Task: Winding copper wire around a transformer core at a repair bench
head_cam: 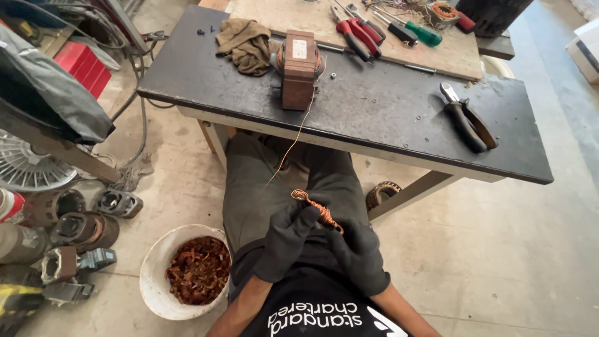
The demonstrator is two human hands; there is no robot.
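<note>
Both my hands wear dark gloves and meet over my lap below the bench edge. My left hand (284, 240) and my right hand (360, 253) together grip a twisted bundle of copper wire (317, 209), which sticks up between them. A single thin copper strand (298, 134) runs from the bundle up to a brown transformer (299, 68) that stands on the dark workbench (387, 118). The transformer is well above and beyond my hands.
Black-handled pliers (467, 122) lie on the bench's right side. A brown rag (246, 43), red-handled pliers (354, 34) and a green screwdriver (417, 31) lie at the back. A white bucket (153, 274) of copper scrap stands left of my legs. Several motor parts (75, 228) crowd the floor at left.
</note>
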